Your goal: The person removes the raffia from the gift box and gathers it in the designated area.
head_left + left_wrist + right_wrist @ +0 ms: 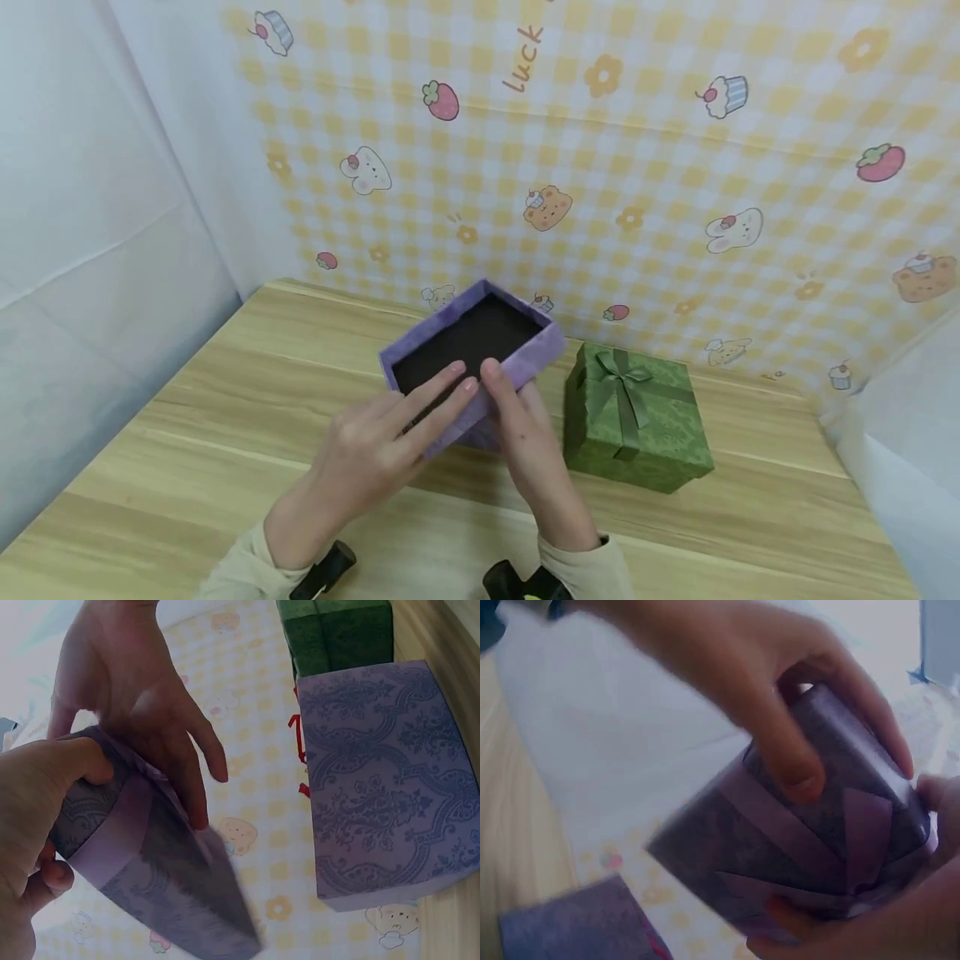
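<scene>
Both hands hold a purple gift box lid (521, 367) up over the table, its dark inside facing the head camera. A lilac ribbon (780, 832) crosses its outer side. My left hand (367, 446) grips the near left wall, two fingers reaching over the edge into the lid and the thumb on the outer side. At the near right wall my right hand (528, 446) holds on, its thumb (799, 776) pressed to the ribboned side. Below stands a patterned purple box (390, 787), mostly hidden behind lid and hands in the head view.
A green gift box (645, 425) with a ribbon bow stands to the right on the wooden table (187, 442). Yellow checked cloth (487, 158) hangs along the back. Red bits (298, 735) show beside the purple box.
</scene>
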A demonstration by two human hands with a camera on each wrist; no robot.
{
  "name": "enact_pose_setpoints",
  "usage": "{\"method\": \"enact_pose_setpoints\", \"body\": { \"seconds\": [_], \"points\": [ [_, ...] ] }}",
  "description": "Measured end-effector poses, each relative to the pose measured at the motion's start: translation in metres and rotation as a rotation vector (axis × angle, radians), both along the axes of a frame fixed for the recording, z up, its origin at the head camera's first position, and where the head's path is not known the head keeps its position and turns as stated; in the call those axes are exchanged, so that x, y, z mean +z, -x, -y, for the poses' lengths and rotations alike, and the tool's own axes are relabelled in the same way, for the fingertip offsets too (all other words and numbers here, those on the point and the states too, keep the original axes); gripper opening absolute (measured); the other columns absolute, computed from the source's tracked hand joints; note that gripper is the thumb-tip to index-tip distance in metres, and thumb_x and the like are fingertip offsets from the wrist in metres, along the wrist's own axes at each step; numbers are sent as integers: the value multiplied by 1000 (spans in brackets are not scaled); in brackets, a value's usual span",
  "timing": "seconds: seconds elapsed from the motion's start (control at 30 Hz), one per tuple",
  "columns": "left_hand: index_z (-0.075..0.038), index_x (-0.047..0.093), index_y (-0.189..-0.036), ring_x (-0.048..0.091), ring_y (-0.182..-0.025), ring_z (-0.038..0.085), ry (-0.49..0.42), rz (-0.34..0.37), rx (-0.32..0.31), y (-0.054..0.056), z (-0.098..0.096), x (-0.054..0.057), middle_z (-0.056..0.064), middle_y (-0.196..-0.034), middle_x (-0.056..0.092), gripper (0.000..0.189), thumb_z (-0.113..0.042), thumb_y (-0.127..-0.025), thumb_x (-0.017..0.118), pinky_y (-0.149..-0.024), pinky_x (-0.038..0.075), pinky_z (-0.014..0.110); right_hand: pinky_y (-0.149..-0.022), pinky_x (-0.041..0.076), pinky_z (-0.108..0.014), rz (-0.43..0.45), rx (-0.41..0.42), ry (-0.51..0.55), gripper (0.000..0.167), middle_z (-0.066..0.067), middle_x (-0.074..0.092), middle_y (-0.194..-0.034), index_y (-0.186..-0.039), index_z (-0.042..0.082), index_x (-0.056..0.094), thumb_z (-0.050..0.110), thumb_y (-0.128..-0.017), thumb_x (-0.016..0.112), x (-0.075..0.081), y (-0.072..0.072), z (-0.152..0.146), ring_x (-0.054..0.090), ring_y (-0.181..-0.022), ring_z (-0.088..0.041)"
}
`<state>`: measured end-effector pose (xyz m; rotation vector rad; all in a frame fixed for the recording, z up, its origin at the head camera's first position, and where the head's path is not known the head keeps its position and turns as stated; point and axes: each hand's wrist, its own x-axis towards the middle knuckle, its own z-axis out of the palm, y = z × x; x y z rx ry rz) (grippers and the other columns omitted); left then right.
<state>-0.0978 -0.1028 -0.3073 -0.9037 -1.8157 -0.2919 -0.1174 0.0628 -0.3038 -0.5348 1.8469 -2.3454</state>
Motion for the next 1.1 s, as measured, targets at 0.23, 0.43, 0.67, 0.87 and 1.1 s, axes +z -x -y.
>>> {"method": "enact_pose_setpoints", "body": {
  "seconds": [0.23,0.43,0.67,0.87,1.1],
  "points": [
    [-8,67,-114,24,-45,5,12,-99,51,-1,-2,4,3,-109,67,30,-5,-97,43,-42,12,13,-77,52,-39,-53,-155,17,90,-25,55,-111,-136,53,-21,24,-95,55,1,3,8,63,-88,-31],
    [-10,68,-113,24,-46,5,33,-100,45,1,-1,3,2,-111,67,29,-6,-97,44,-44,12,12,-52,45,-28,-105,-207,-96,75,-13,48,-62,-141,52,-1,27,-96,54,-1,7,5,51,-52,-18],
    [-8,61,-121,38,-49,4,16,116,-110,2,2,0,13,-126,56,33,-25,-97,47,-43,24,10,-44,38,-25,-136,-254,-66,67,-14,47,-66,-143,42,6,15,-97,47,2,11,-2,43,-46,-14],
    [-3,58,-122,35,-53,2,-197,225,-254,3,13,4,24,-125,49,49,-40,-89,60,-47,29,10,-52,50,-30,-81,-250,2,66,-21,56,-96,-142,46,5,11,-98,41,3,14,-15,64,-68,-25],
    [4,46,-132,46,-74,14,-517,420,-158,20,43,-1,15,-123,53,76,-43,-78,72,-54,34,18,-60,53,-37,0,-198,35,67,-24,52,-109,-140,49,6,8,-97,36,-2,16,-22,64,-80,-30]
  ]
}}
